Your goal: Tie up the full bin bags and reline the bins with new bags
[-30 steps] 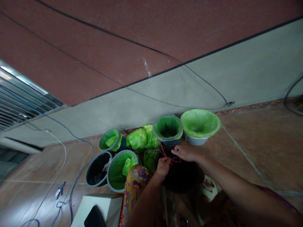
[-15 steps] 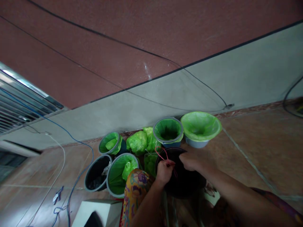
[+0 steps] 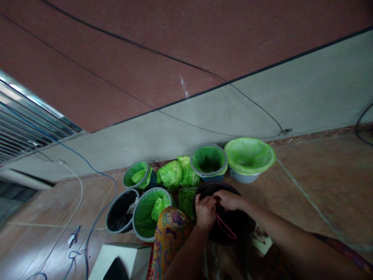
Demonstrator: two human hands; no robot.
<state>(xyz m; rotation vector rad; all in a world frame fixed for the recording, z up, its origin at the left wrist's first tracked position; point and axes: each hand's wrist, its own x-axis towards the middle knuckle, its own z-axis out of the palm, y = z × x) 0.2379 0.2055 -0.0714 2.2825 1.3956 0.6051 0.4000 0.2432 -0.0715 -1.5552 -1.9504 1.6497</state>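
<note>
A dark, round tub or bucket sits in front of me, with both hands over its opening. My left hand is closed around a thin red cord, whose loop hangs down into the tub. Fingertips of my right hand pinch close against the left one, near the cord's upper end; what exactly they grip is too small and dark to make out. The inside of the tub is too dark to read.
Bins with green liners stand along the wall, beside a green-lined basin and green bags. To the left are a black-lined bin, a white box and a blue cable on the tiled floor.
My right hand has moved left to meet my left hand. The red cord's loop, which stood up above the left hand, now hangs down to the right into the tub.
</note>
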